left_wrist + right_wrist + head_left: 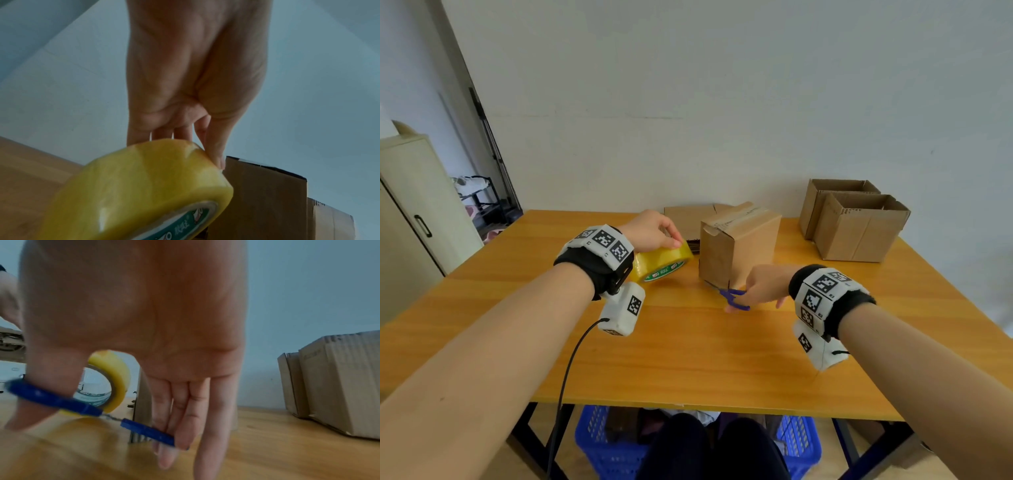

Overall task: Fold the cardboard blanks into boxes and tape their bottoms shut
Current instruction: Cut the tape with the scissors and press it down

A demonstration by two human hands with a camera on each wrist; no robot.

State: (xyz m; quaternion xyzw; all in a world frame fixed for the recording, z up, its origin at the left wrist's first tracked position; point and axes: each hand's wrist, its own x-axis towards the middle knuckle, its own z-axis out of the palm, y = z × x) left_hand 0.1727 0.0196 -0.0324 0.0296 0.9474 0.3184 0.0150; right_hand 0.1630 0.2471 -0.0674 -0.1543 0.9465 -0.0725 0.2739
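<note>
Orange wooden counter against a plain pale wall, mid-way through box assembly. Left hand fingers curled over the rim of a yellow tape roll, tilted on edge and just beside the inverted cardboard box. Right hand fingers threaded through and clamped on the blue-handled scissors, low at the box's near bottom corner; blades hidden, so open or closed cannot be told. Box standing bottom-up near the counter's centre, tape already lying along its upper seam and apparently running down the near side. Likely step in hand: cutting the strip free from the roll. Best done with the roll pulled gently away to keep the tape taut, scissors brought square across the strip close to the cardboard, then the loose end pressed flat. Risk judged: slack tape folding onto itself, or the light box tipping under the pull. Behind, flat cardboard blanks; at far right, two finished boxes standing open-side up.
</note>
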